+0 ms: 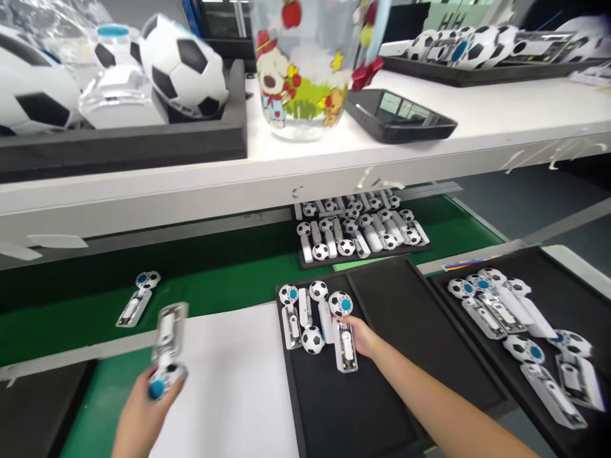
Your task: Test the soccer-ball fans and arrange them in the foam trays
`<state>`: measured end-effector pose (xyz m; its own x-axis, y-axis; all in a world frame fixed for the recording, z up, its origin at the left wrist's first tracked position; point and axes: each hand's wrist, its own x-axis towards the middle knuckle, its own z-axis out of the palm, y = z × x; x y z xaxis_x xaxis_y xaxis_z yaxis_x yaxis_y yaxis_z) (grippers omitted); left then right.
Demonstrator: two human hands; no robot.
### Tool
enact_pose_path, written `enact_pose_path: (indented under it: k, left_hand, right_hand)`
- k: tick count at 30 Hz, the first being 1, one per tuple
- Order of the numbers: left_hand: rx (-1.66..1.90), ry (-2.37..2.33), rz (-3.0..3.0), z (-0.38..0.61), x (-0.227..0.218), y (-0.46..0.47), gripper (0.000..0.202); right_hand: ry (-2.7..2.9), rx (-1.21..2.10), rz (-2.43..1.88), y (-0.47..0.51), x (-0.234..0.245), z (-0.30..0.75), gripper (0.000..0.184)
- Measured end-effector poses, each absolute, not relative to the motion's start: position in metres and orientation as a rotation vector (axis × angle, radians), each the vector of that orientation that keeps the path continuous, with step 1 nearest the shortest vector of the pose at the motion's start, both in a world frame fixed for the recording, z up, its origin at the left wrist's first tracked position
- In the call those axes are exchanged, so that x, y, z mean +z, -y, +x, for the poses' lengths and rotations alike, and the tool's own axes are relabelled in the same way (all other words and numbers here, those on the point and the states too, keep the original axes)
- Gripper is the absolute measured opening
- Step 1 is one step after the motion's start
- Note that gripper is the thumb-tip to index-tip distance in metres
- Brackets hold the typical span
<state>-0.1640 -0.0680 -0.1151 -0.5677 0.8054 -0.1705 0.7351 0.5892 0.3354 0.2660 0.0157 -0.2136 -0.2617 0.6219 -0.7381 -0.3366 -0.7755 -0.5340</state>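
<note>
My left hand point(140, 410) is closed round the ball end of a football-patterned device point(168, 331), its clear-cased rectangular body pointing up over the green surface and white sheet. Slight blur softens it. With fingers on the body of another football-patterned unit point(345, 346), my right hand point(363, 337) holds it at the end of a row in the black tray point(344, 407). Several similar pieces stand beside it there, some ball end up, one ball end down. The fingertips of my right hand are partly hidden behind the unit.
One loose unit point(136, 304) lies on the green surface point(210, 280). A filled tray point(365, 257) sits under the white shelf point(210, 184); another black tray point(592, 299) at right holds several units. On the shelf are a patterned jug point(305, 76) and a black phone point(401, 114).
</note>
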Motion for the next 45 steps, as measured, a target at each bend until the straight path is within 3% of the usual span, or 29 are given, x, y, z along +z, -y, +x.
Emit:
enact_pose_path:
  k: [2,6,9,12,16,21,25,31,38,42,45]
  left_hand:
    - [0.379,-2.266,1.485,-0.104,-0.086,0.041,0.059]
    - [0.328,-1.969,1.774,0.031,-0.039,-0.024,0.052]
    - [0.165,-1.785,1.817,0.104,-0.024,-0.069,0.039]
    - [-0.062,-1.628,1.777,0.142,-0.023,-0.111,0.035]
    - [-0.374,-1.548,1.654,0.177,-0.040,-0.148,0.041]
    - [-0.567,-1.627,1.551,0.213,-0.069,-0.162,0.030]
    - [-0.483,-1.674,1.561,0.213,-0.071,-0.164,0.033]
    - [-0.185,-1.858,1.564,0.198,-0.092,-0.087,0.062]
    - [0.050,-1.785,1.459,0.218,-0.168,0.006,0.057]
    - [0.057,-1.807,1.491,0.220,-0.180,0.009,0.056]
    - [-0.011,-1.944,1.495,0.211,-0.173,0.005,0.057]
  right_hand:
    - [0.375,2.110,-1.362,-0.011,-0.212,0.272,0.028]
    - [0.446,2.133,-1.287,-0.002,-0.215,0.276,0.022]
    - [0.498,2.130,-1.226,0.004,-0.218,0.274,0.017]
    - [0.507,2.154,-1.189,0.013,-0.216,0.281,0.027]
    - [0.467,2.195,-1.171,0.038,-0.209,0.302,0.038]
    - [0.398,2.213,-1.182,0.074,-0.199,0.332,0.036]
    - [0.372,2.154,-1.214,0.090,-0.192,0.355,0.033]
    - [0.309,2.082,-1.244,0.089,-0.184,0.385,0.031]
    - [0.102,2.002,-1.098,0.064,-0.174,0.390,0.036]
    - [0.043,1.993,-1.099,0.053,-0.161,0.386,0.029]
    - [-0.016,2.024,-1.130,0.048,-0.149,0.384,0.036]
